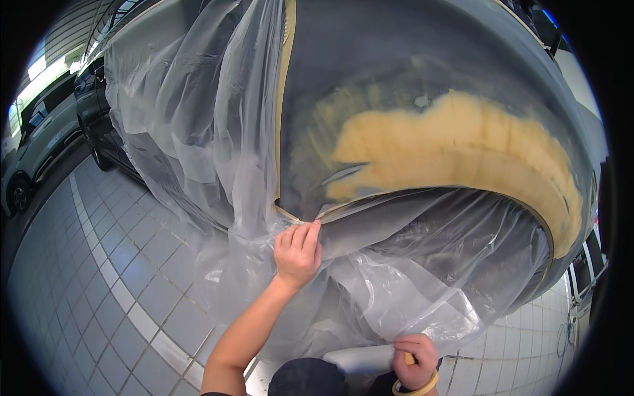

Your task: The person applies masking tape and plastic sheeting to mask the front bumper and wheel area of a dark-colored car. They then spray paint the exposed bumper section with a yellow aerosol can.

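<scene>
My left hand [298, 252] presses its fingertips at the lower edge of a car's rear body panel [356, 54], where masking tape [286, 212] and clear masking film [247, 188] meet beside the wheel arch. The grey panel carries a sanded, yellowish filler patch [441, 143] above the arch. More plastic film [416, 277] drapes over the wheel opening. My right hand [416, 360], low at the right, is closed on a roll of masking film [364, 358]. A ring of yellow masking tape [430, 385] hangs at its wrist.
A tiled floor [114, 277] with a pale stripe [141, 321] runs along the left. Beyond the draped film stand a dark car [94, 114] and a grey car [44, 138]. A thin hose or cable [564, 339] lies at the far right.
</scene>
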`<state>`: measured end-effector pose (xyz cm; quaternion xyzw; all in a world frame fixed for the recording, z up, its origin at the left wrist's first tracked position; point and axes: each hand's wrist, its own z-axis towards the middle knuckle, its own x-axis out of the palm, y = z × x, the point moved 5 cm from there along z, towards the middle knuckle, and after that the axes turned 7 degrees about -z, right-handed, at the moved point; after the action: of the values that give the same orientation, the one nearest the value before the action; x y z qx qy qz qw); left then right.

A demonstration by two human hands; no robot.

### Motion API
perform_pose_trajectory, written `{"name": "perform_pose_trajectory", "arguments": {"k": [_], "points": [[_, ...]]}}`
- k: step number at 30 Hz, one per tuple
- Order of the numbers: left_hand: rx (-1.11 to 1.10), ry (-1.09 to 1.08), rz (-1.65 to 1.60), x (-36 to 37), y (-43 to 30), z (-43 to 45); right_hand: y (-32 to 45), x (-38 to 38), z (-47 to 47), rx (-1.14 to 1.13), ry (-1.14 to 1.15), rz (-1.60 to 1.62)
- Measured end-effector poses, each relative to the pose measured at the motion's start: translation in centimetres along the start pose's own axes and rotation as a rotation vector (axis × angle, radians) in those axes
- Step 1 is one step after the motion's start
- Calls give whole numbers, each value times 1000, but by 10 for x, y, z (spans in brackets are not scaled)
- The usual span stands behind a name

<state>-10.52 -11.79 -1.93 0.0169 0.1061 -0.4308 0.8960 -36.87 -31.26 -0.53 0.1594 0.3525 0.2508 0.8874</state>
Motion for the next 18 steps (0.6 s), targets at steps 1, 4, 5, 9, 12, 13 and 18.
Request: {"name": "perform_pose_trajectory", "arguments": {"k": [1,4,5,9,12,13,18], "points": [[-36,-8,-15,-2,-1,2,1,-10,-1,21,-24,-18],[-74,15,-115,-6,-5,13,2,-36,0,40,-66,-62],[-95,21,-163,-5,-5,18,1,-44,1,51,-86,-49],[-507,-14,-506,1,18,37,-16,-66,11,160,-84,20],[-536,13,-454,6,29,49,-40,-65,24,197,71,90],[-538,32,-460,8,30,51,-51,-61,28,212,133,148],[-529,44,-438,7,33,44,-102,-33,45,201,358,79]]}}
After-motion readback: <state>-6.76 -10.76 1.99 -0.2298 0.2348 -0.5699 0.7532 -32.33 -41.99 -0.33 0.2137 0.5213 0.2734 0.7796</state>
